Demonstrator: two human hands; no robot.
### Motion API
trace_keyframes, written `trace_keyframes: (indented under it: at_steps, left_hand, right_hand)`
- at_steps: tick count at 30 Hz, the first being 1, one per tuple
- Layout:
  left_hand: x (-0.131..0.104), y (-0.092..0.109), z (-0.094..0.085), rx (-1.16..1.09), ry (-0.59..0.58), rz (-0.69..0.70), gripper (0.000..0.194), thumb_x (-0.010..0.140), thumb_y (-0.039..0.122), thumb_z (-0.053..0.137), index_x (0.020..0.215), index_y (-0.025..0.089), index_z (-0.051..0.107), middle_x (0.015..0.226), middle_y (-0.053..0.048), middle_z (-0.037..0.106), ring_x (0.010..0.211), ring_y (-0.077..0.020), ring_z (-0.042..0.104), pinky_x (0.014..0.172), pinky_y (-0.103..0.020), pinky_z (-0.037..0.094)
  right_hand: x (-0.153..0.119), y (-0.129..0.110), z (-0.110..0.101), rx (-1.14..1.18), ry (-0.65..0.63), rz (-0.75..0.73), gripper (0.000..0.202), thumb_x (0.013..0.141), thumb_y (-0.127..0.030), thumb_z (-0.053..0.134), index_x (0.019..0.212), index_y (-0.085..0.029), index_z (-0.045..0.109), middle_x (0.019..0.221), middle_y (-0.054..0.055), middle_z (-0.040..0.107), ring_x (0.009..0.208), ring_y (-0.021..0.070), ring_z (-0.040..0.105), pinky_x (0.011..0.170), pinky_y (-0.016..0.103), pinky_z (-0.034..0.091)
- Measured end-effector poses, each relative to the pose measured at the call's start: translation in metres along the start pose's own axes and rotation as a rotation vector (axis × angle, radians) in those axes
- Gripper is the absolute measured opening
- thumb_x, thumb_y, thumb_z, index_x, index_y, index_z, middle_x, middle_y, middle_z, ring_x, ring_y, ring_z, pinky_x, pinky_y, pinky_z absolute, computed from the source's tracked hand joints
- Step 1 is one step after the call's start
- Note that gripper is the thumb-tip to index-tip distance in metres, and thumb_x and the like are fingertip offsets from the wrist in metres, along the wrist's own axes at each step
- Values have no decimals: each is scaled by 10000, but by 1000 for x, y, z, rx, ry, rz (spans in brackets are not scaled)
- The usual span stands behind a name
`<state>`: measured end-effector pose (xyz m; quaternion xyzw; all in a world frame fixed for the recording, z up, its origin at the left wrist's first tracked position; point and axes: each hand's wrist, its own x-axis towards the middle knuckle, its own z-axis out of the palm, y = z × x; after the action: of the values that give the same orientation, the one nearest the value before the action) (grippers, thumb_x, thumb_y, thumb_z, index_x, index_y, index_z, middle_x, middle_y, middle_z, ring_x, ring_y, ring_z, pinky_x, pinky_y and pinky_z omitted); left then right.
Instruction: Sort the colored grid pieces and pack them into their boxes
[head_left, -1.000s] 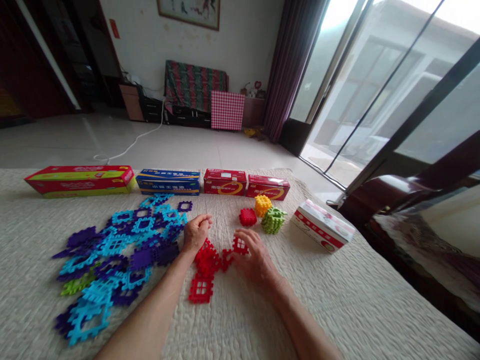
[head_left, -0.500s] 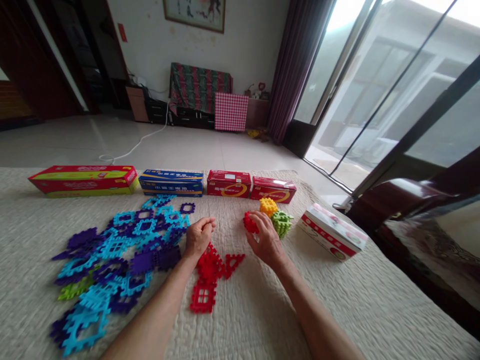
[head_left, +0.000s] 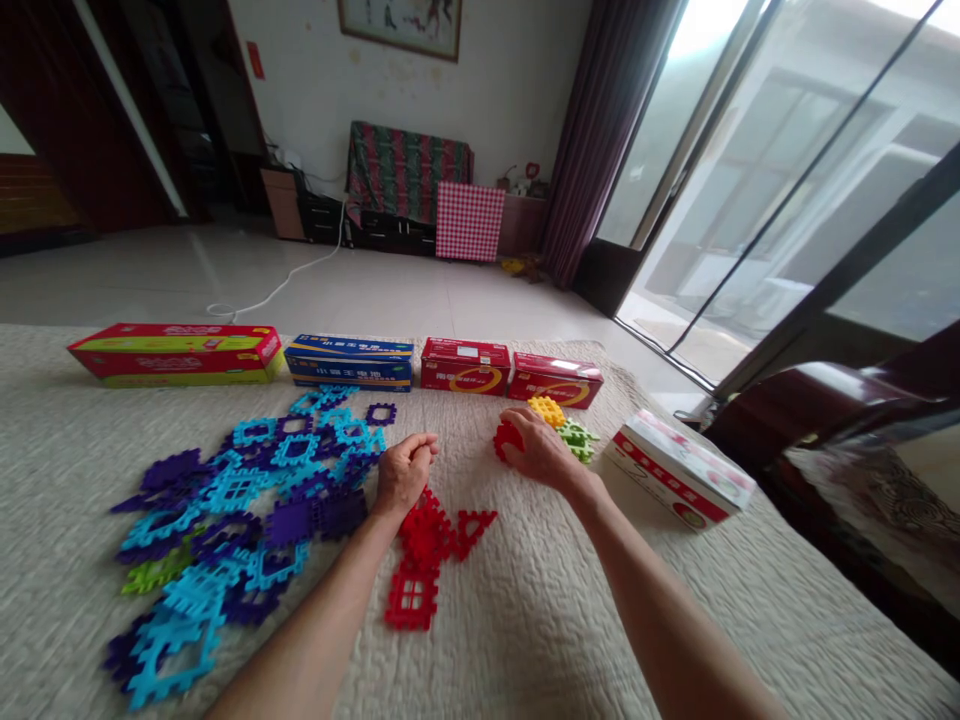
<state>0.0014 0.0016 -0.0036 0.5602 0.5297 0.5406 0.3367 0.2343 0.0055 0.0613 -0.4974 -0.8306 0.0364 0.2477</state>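
Note:
Fingers of my right hand (head_left: pixel 541 450) are curled round a red piece or small stack (head_left: pixel 508 442) on the quilted cover, right of centre. Touching or very near that hand are a yellow toothed stack (head_left: pixel 547 410) and a green one (head_left: pixel 577 439). My left hand (head_left: pixel 406 470) is closed above the cover; whatever its fingers may hold is hidden. Just below it lies a pile of red toothed pieces (head_left: pixel 427 537), with a red triangle (head_left: pixel 473 531) on its right and a red window-shaped square (head_left: pixel 412 597) at its lower end.
Blue and purple toothed pieces (head_left: pixel 236 488) spread over the left side. Along the far edge stand a red-green box (head_left: pixel 176 355), a blue box (head_left: pixel 349 363) and two red boxes (head_left: pixel 465 366). A white-red box (head_left: pixel 682 468) sits at the right.
My right hand has turned and lowered over the red piece, its fingers closing further round it. My left hand stays closed in nearly the same place. The view has shifted slightly.

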Motion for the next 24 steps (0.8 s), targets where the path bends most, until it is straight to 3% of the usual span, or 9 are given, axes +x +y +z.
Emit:
trace_keyframes:
  at_steps: [7, 11, 16, 24]
  left_hand:
    - [-1, 0, 0, -14, 2, -25, 281, 733, 255, 484, 881, 162, 704, 742, -40, 712, 662, -174, 661, 650, -280, 518]
    - [0, 0, 1, -12, 11, -32, 286, 728, 258, 485, 883, 160, 704, 743, -43, 713, 663, -175, 662, 640, -273, 513]
    - [0, 3, 0, -2, 13, -22, 280, 714, 256, 485, 856, 161, 706, 722, -38, 705, 653, -171, 658, 629, -264, 504]
    - [-1, 2, 0, -18, 17, -30, 279, 712, 250, 495, 869, 160, 708, 726, -32, 706, 650, -162, 652, 600, -244, 491]
  right_hand:
    - [-25, -26, -4, 67, 109, -48, 365, 793, -122, 518, 1153, -171, 553, 1200, 125, 560, 1132, 224, 517, 977, 401, 424]
    - [-52, -49, -5, 161, -44, -93, 343, 795, -165, 553, 1137, -191, 561, 1150, 98, 586, 1096, 213, 534, 951, 384, 437]
    - [-72, -66, -4, 217, -266, -146, 497, 676, -159, 632, 1166, -176, 552, 1161, 100, 591, 1072, 230, 535, 933, 381, 438]
    - [-75, -70, 9, 215, -226, -119, 388, 706, -80, 556, 1076, -191, 589, 1055, 67, 626, 995, 204, 545, 911, 351, 425]
